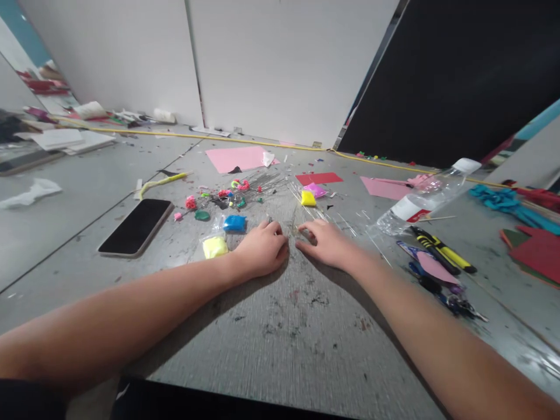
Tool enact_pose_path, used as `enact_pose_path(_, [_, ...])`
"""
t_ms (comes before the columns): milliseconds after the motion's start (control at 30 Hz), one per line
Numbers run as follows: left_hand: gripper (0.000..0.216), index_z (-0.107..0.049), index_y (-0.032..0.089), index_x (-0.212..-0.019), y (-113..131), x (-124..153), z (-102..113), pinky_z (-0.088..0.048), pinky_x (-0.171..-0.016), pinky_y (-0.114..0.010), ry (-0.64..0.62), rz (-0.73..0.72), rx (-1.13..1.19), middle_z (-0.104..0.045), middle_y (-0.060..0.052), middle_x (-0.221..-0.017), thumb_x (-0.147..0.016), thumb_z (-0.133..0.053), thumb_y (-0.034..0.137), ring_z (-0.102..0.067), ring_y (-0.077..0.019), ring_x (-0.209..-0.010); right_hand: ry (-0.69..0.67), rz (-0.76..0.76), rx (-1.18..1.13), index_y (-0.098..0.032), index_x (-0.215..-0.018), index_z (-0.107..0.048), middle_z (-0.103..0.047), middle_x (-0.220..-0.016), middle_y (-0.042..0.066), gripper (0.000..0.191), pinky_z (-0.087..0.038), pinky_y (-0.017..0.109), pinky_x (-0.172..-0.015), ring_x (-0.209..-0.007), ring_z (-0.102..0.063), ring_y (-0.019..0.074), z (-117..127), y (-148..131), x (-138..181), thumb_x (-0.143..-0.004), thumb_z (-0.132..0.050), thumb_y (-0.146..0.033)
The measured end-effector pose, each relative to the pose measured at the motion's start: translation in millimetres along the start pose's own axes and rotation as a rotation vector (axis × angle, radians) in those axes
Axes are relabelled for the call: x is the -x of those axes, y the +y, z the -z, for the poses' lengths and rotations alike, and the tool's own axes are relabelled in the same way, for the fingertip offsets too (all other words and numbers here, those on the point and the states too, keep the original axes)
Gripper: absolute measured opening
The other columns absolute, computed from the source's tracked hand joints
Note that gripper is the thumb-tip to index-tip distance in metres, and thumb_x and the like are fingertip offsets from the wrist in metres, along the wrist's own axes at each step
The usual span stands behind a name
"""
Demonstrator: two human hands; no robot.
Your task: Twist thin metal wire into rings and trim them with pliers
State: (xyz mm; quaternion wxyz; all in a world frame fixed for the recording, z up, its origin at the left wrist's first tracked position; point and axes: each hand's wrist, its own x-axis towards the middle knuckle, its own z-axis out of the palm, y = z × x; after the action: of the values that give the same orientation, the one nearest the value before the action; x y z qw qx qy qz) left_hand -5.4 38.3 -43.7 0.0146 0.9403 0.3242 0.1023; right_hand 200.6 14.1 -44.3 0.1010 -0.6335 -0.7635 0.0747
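My left hand [263, 248] rests on the grey tabletop with its fingers curled in; whatever they may hold is hidden. Just to the right, my right hand [324, 240] is bent in a C, thumb and forefinger apart, with no held thing visible. Beside my left hand are a blue clay-like packet [235, 223] and a pale yellow packet [214, 247] in clear film. Beyond my right hand sit a bright yellow packet [308, 199] and a magenta packet [315, 189]. Thin clear sticks [347, 224] lie scattered around it.
A phone [136, 227] lies at left, near a yellow fuzzy stem [161, 184] and small coloured bits [238, 185]. At right are a tilted water bottle [426, 198], yellow-black cutters [444, 251], keys [464, 306] and red sheets [538, 254]. Pink paper [236, 158] lies behind, before white panels [284, 70].
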Motion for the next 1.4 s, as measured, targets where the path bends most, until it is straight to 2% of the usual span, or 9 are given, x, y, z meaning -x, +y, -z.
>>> enact_pose_path(133, [0.031,-0.077,0.013,-0.100,6,2,6,-0.053,-0.085,-0.043,-0.038,-0.026,-0.055,-0.067,-0.015,-0.105,-0.098,-0.048,0.025,-0.061,-0.0301,-0.099,0.060,0.114,0.074,-0.018,-0.139,-0.063,-0.062,-0.112,0.015,0.044,-0.046,0.041,-0.095,-0.106,-0.059,0.0293,-9,-1,7,-0.100,-0.053,-0.037])
enact_pose_path(400, [0.035,-0.074,0.014,-0.081,26,11,14,-0.051,-0.064,-0.036,-0.094,-0.220,-0.158,-0.066,-0.011,-0.082,-0.100,-0.048,0.027,-0.063,-0.0219,-0.070,0.150,0.183,0.141,-0.015,-0.131,-0.068,-0.062,-0.105,0.016,0.043,-0.046,0.045,-0.090,-0.099,-0.056,0.0314,-18,4,1,-0.099,-0.051,-0.038])
enact_pose_path(600, [0.017,-0.069,0.016,-0.075,60,37,14,-0.050,-0.053,-0.036,-0.101,-0.430,-0.047,-0.066,-0.006,-0.074,-0.087,-0.067,0.028,-0.063,-0.0226,-0.063,0.234,0.208,0.141,-0.014,-0.128,-0.069,-0.060,-0.100,0.015,0.045,-0.047,0.045,-0.087,-0.096,-0.056,0.0309,-25,12,2,-0.098,-0.050,-0.042])
enact_pose_path(700, [0.011,-0.068,0.016,-0.073,80,55,15,-0.048,-0.049,-0.036,-0.041,-0.462,-0.092,-0.066,-0.007,-0.074,-0.080,-0.074,0.023,-0.063,-0.0237,-0.065,0.257,0.232,0.129,-0.014,-0.129,-0.068,-0.060,-0.101,0.015,0.043,-0.047,0.045,-0.086,-0.094,-0.055,0.0306,-26,15,1,-0.099,-0.050,-0.039])
enact_pose_path(767, [0.016,-0.068,0.017,-0.071,92,67,15,-0.046,-0.047,-0.035,-0.007,-0.526,-0.072,-0.064,-0.007,-0.071,-0.080,-0.075,0.027,-0.061,-0.0223,-0.062,0.263,0.248,0.118,-0.014,-0.127,-0.068,-0.061,-0.100,0.015,0.040,-0.046,0.045,-0.084,-0.093,-0.055,0.0304,-25,15,1,-0.099,-0.049,-0.035])
enact_pose_path(867, [0.025,-0.065,0.018,-0.065,102,79,11,-0.039,-0.041,-0.034,0.074,-0.535,-0.006,-0.059,-0.004,-0.064,-0.082,-0.076,0.033,-0.056,-0.0194,-0.055,0.258,0.282,0.095,-0.015,-0.114,-0.072,-0.063,-0.097,0.014,0.033,-0.046,0.044,-0.083,-0.092,-0.055,0.0295,-23,14,1,-0.100,-0.046,-0.030])
enact_pose_path(1000, [0.023,-0.063,0.019,-0.067,104,81,7,-0.040,-0.043,-0.034,0.082,-0.518,0.009,-0.060,-0.003,-0.067,-0.080,-0.078,0.032,-0.056,-0.0198,-0.056,0.242,0.337,0.058,-0.016,-0.097,-0.072,-0.065,-0.095,0.013,0.029,-0.046,0.043,-0.087,-0.093,-0.055,0.0283,-19,11,2,-0.101,-0.046,-0.029])
enact_pose_path(1200, [0.025,-0.062,0.020,-0.068,102,81,13,-0.043,-0.047,-0.035,0.062,-0.658,0.090,-0.060,-0.004,-0.072,-0.086,-0.073,0.034,-0.055,-0.0194,-0.062,0.201,0.443,-0.018,-0.018,-0.102,-0.071,-0.065,-0.104,0.013,0.021,-0.048,0.044,-0.092,-0.099,-0.056,0.0278,-10,13,8,-0.097,-0.051,-0.020])
enact_pose_path(1400, [0.016,-0.066,0.021,-0.075,106,87,17,-0.047,-0.055,-0.034,0.024,-0.746,0.157,-0.061,-0.004,-0.078,-0.090,-0.070,0.025,-0.056,-0.0192,-0.069,0.151,0.482,-0.184,-0.020,-0.093,-0.071,-0.066,-0.099,0.009,0.017,-0.050,0.042,-0.091,-0.097,-0.059,0.0239,-9,23,10,-0.099,-0.055,-0.020])
